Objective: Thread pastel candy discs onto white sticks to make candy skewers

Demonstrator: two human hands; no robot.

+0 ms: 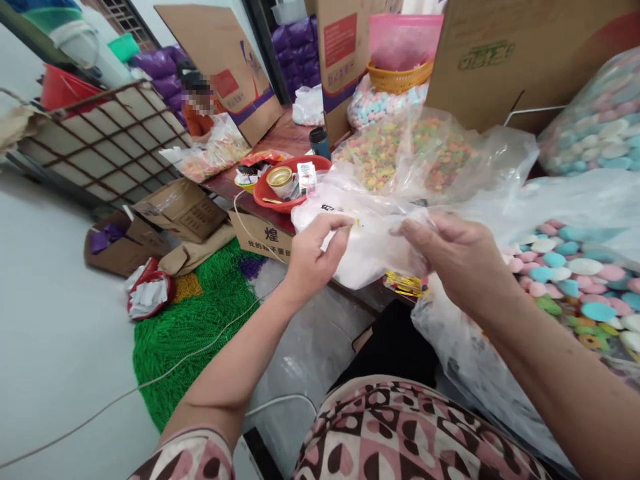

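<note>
A thin white plastic bag (365, 257) is stretched between my two hands above the table's front edge. My left hand (317, 257) pinches it on the left, thumb and forefinger together. My right hand (450, 247) grips its right part, with the fingertips partly hidden. A tiny yellow speck shows on the bag by my left fingertips, too small to name. Under the bag, at the edge, lies a bundle of gold strips (406, 283). Just beyond it stands a red basin (267, 193) holding a cup (281, 180) and a white packet (307, 175).
Clear bags of colourful ring candies (390, 153) and pastel candies (575, 273) fill the right side. Tall cardboard boxes (480, 60) stand behind. A person (197, 117) sits at the far left. Green netting (200, 327) and a cable (200, 363) lie on the floor.
</note>
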